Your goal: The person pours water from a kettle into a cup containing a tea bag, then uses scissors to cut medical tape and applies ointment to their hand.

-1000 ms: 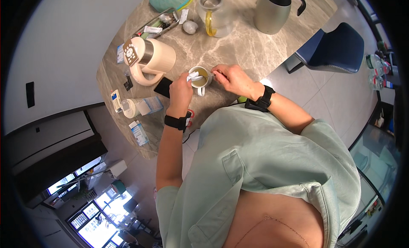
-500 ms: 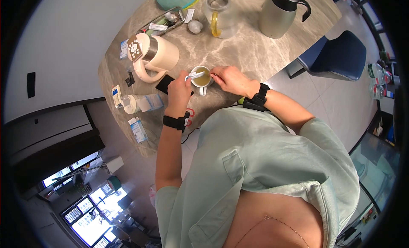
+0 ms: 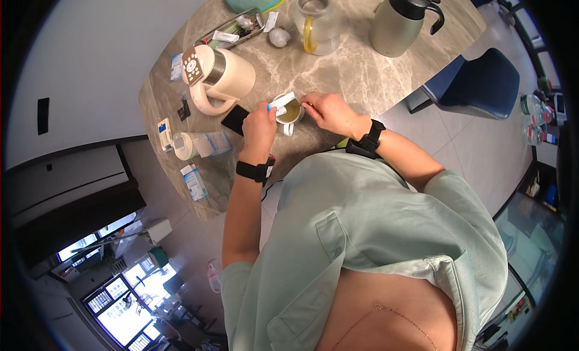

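Note:
A white cup [image 3: 288, 127] with yellow-green liquid stands near the table's front edge, its handle toward me. My left hand [image 3: 259, 134] pinches a small white stick packet [image 3: 282, 102], held tilted over the cup's left side. Beside the cup's right rim, my right hand [image 3: 333, 114] has its thumb and fingers pressed together; anything between them is too small to make out. A black phone [image 3: 235, 119] lies under and left of my left hand. Black bands are on both wrists.
On the marble-look table [image 3: 338, 73] stand a cream kettle [image 3: 235, 73], a glass pitcher [image 3: 319, 28] and a grey thermos jug [image 3: 393, 31]. A metal tray [image 3: 232, 30] of small items lies behind. Lidded cup [image 3: 184, 146] and small boxes are left; a blue chair [image 3: 476, 82] is right.
The packet in my left hand has turned and now shows more of its flat side above the cup. My right hand stays by the rim with little movement. The view has shifted slightly.

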The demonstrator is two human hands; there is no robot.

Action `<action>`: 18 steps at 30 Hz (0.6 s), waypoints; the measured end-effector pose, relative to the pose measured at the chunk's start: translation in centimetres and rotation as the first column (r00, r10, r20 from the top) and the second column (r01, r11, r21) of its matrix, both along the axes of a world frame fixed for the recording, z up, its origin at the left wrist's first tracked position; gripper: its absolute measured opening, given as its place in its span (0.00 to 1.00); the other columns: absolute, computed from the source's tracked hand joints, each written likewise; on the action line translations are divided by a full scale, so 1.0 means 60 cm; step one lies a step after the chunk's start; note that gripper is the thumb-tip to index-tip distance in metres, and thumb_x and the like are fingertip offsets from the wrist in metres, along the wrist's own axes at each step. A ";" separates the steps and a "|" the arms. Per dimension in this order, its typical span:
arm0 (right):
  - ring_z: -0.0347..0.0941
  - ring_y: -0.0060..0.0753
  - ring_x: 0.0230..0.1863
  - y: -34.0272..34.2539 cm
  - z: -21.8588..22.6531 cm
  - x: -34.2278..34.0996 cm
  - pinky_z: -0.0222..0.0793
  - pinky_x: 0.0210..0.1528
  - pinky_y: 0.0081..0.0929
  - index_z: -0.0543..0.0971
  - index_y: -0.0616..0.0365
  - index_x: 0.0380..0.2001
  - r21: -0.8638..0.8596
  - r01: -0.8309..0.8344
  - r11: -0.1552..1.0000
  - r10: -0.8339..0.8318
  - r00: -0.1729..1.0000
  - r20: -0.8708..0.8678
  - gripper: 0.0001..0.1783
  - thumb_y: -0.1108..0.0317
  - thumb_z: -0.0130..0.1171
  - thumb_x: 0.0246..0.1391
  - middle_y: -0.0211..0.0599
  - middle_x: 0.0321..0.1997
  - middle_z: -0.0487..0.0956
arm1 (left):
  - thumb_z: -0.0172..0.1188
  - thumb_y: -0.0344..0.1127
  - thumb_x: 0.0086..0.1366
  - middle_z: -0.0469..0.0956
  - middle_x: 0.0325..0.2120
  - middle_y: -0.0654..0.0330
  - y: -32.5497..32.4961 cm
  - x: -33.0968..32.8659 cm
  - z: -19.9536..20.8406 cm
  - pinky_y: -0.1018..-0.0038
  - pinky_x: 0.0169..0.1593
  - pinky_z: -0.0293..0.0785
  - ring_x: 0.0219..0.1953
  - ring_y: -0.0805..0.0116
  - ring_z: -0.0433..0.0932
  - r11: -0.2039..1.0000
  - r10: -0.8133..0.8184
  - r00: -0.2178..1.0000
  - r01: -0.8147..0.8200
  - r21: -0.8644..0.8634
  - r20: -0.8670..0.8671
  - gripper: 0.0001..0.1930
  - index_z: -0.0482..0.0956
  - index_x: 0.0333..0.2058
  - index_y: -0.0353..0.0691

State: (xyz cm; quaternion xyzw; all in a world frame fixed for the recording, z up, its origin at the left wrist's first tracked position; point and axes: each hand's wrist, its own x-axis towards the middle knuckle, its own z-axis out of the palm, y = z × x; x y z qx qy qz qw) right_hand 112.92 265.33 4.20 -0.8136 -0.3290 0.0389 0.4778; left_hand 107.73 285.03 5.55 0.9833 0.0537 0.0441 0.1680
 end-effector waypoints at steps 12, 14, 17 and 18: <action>0.72 0.52 0.30 0.012 -0.027 0.000 0.67 0.31 0.42 0.75 0.59 0.32 -0.146 -0.106 0.984 0.119 0.989 0.088 0.09 0.66 0.49 0.53 0.45 0.28 0.75 | 0.52 0.41 0.62 0.76 0.18 0.47 -0.012 0.005 0.019 0.55 0.27 0.69 0.25 0.45 0.76 0.997 0.050 0.998 -0.048 0.061 -0.027 0.11 0.70 0.30 0.38; 0.72 0.52 0.31 0.013 -0.015 -0.001 0.67 0.31 0.42 0.75 0.59 0.32 -0.034 -0.060 0.998 0.061 0.998 0.026 0.08 0.67 0.50 0.53 0.46 0.28 0.76 | 0.51 0.40 0.62 0.76 0.19 0.47 -0.009 0.005 0.018 0.55 0.28 0.69 0.25 0.45 0.76 0.997 0.059 0.998 -0.057 0.051 -0.037 0.10 0.70 0.30 0.38; 0.72 0.53 0.30 0.007 0.026 -0.001 0.67 0.31 0.43 0.75 0.59 0.32 0.040 -0.034 0.999 0.033 0.999 0.023 0.08 0.67 0.50 0.54 0.47 0.29 0.76 | 0.51 0.39 0.61 0.76 0.20 0.46 -0.006 0.001 0.018 0.55 0.29 0.69 0.26 0.45 0.76 0.998 0.060 0.998 -0.059 0.026 -0.022 0.09 0.71 0.32 0.38; 0.72 0.53 0.30 0.006 0.031 0.000 0.67 0.31 0.43 0.75 0.59 0.32 0.038 -0.039 0.998 0.039 0.999 0.023 0.08 0.67 0.50 0.54 0.47 0.29 0.76 | 0.51 0.38 0.61 0.76 0.20 0.46 -0.005 -0.001 0.020 0.55 0.29 0.69 0.26 0.45 0.76 0.997 0.069 0.997 -0.068 0.021 -0.031 0.09 0.71 0.33 0.38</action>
